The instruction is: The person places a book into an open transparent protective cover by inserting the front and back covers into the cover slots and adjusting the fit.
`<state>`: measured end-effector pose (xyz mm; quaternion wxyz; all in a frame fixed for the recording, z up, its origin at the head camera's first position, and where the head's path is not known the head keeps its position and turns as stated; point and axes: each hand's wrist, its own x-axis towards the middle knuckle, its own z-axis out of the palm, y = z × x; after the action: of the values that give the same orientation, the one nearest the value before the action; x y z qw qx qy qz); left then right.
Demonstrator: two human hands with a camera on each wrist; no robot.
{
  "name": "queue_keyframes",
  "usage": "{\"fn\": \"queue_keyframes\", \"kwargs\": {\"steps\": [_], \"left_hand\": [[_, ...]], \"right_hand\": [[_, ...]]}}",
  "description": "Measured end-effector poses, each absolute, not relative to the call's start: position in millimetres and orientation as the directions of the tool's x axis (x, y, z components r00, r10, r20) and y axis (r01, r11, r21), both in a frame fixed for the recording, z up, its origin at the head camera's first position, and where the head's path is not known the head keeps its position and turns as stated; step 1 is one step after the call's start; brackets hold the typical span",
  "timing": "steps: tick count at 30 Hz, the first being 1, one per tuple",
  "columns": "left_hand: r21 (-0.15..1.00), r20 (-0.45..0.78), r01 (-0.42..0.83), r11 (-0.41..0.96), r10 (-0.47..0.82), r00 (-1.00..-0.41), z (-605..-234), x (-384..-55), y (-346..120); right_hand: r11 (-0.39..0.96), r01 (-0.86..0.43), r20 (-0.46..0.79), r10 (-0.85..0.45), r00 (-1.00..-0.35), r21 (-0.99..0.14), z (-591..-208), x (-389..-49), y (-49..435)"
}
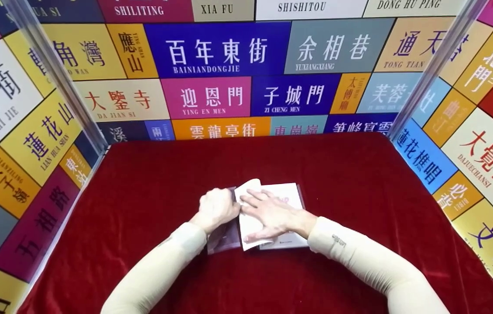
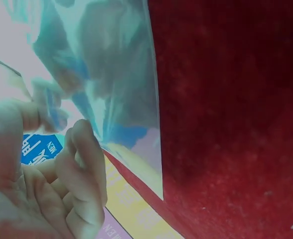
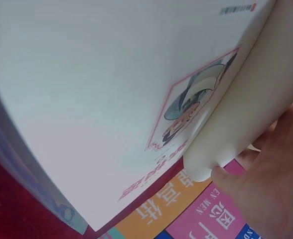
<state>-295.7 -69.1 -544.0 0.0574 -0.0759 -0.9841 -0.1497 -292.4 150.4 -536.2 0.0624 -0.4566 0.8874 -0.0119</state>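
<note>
A white book (image 1: 288,242) lies on the red cloth, a page with pink print and a small framed portrait (image 3: 191,99) facing up. Its loose leaf (image 1: 251,185) stands curved up along the left side. My right hand (image 1: 268,213) rests on this leaf with fingers spread, the thumb (image 3: 226,181) at its lower edge in the right wrist view. My left hand (image 1: 219,208), fingers curled, pinches a clear plastic book cover (image 2: 121,84) that sticks out left of the leaf. More of the plastic shows below the left wrist in the head view.
Dark red cloth (image 1: 163,183) covers the table around the book. Upright panels with coloured name signs (image 1: 216,50) enclose the back and both sides, joined at metal corner posts (image 1: 436,69).
</note>
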Motion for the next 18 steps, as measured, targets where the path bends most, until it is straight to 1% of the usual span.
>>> {"fn": "queue_keyframes", "kwargs": {"steps": [6,9,14,18], "left_hand": [[0.289,0.084,0.142,0.947,0.122,-0.989,-545,-291,-72],[0.291,0.062,0.137,0.947,0.124,-0.990,-545,-289,-72],[0.267,0.023,0.143,0.953,0.142,-0.990,-545,-287,-71],[0.258,-0.043,0.140,0.956,0.156,-0.987,-542,-284,-71]], "right_hand": [[0.546,-0.836,-0.068,-0.837,-0.543,-0.050,-535,-295,150],[0.539,-0.841,-0.073,-0.842,-0.535,-0.051,-535,-295,150],[0.557,-0.829,-0.098,-0.829,-0.551,-0.053,-536,-296,148],[0.573,-0.819,-0.109,-0.816,-0.568,-0.030,-536,-296,148]]}}
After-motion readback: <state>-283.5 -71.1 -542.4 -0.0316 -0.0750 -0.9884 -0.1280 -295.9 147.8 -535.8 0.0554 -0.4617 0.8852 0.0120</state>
